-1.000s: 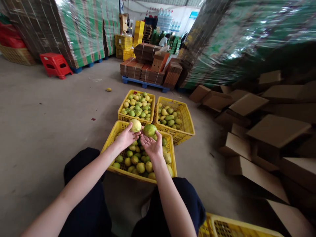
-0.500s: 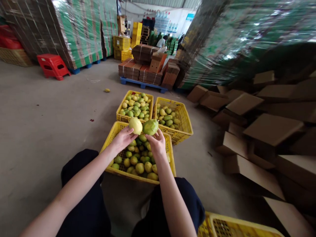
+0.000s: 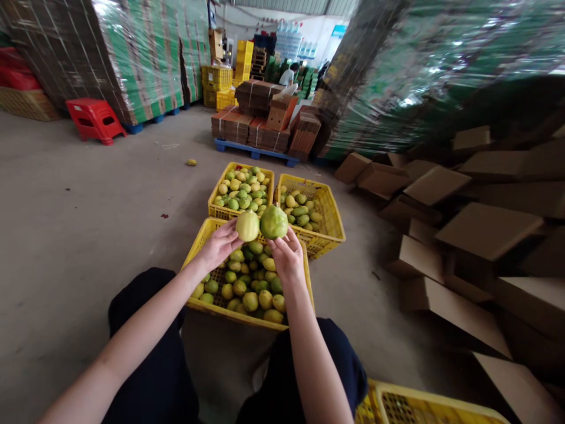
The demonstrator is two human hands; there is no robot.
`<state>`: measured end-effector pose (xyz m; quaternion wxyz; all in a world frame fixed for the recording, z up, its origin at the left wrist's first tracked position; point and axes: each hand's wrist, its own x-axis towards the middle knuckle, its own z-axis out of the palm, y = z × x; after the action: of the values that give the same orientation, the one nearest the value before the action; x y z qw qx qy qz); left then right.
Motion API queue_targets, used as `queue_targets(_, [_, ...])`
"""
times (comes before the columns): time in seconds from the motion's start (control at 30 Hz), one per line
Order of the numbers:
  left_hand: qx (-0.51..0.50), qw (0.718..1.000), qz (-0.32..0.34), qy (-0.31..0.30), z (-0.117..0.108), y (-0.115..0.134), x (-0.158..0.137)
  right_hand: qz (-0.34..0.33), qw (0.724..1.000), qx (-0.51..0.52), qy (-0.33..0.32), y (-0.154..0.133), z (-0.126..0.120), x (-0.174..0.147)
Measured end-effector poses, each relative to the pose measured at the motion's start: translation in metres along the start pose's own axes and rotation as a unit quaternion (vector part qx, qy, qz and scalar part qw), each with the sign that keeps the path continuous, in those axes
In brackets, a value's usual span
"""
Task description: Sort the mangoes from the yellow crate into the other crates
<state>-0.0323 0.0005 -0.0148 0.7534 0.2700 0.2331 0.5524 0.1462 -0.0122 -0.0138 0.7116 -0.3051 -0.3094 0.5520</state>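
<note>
My left hand (image 3: 222, 240) grips a pale yellow lemon (image 3: 248, 225) by its left side. A green lemon (image 3: 273, 222), stem end up, is held from below in the fingers of my right hand (image 3: 288, 254). The two fruits are side by side over the near yellow crate (image 3: 190, 257); whether they touch I cannot tell. Below my hands, green and yellow lemons (image 3: 250, 301) lie in that crate. Behind it, a left crate (image 3: 214, 211) is full of lemons, and a right crate (image 3: 336, 221) holds fewer, toward its left side.
Cardboard boxes (image 3: 488, 231) are heaped on the right. A red stool (image 3: 95, 119) stands at left, and one loose lemon (image 3: 191, 162) lies on the floor. Flattened cartons (image 3: 260, 132) sit on a blue pallet (image 3: 256, 153) ahead. Another yellow crate (image 3: 436, 406) is at lower right.
Both lemons have turned in my fingers, and the green one now points its stem end upward. My hands have shifted slightly to the right.
</note>
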Motion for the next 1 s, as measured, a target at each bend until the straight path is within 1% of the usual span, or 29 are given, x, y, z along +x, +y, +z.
queue_targets(0.17, [-0.009, 0.999, -0.031, 0.021, 0.000, -0.004, 0.001, 0.055, 0.997, 0.044, -0.003, 0.004, -0.003, 0.001])
queue_targets(0.33, [0.000, 0.998, -0.040, 0.048, -0.002, -0.008, 0.005, 0.100, 0.992, 0.079, -0.012, 0.007, -0.005, 0.002])
queue_targets(0.4, [0.014, 0.998, -0.043, 0.037, -0.002, -0.008, 0.004, 0.119, 0.989, 0.086, -0.017, 0.008, -0.005, 0.003])
queue_targets(0.47, [0.034, 0.998, -0.047, 0.013, -0.003, -0.009, 0.002, 0.133, 0.987, 0.086, -0.013, 0.010, -0.005, 0.003])
queue_targets(0.57, [0.055, 0.997, -0.058, -0.018, -0.004, -0.010, 0.001, 0.148, 0.985, 0.086, 0.008, 0.013, -0.004, 0.002])
queue_targets(0.63, [0.053, 0.996, -0.073, -0.018, -0.005, -0.010, 0.001, 0.156, 0.984, 0.086, 0.024, 0.014, -0.004, 0.002])
queue_targets(0.73, [0.025, 0.994, -0.106, 0.021, -0.006, -0.010, 0.005, 0.153, 0.984, 0.081, 0.044, 0.009, -0.008, 0.003])
queue_targets(0.87, [-0.016, 0.983, -0.153, 0.099, -0.017, -0.012, 0.015, 0.113, 0.985, 0.099, 0.081, -0.007, -0.024, 0.009])
queue_targets(0.93, [-0.005, 0.974, -0.183, 0.132, -0.030, -0.021, 0.018, 0.096, 0.982, 0.124, 0.107, -0.019, -0.034, 0.013])
queue_targets(1.0, [0.040, 0.959, -0.233, 0.157, -0.047, -0.040, 0.018, 0.084, 0.976, 0.151, 0.133, -0.029, -0.045, 0.016])
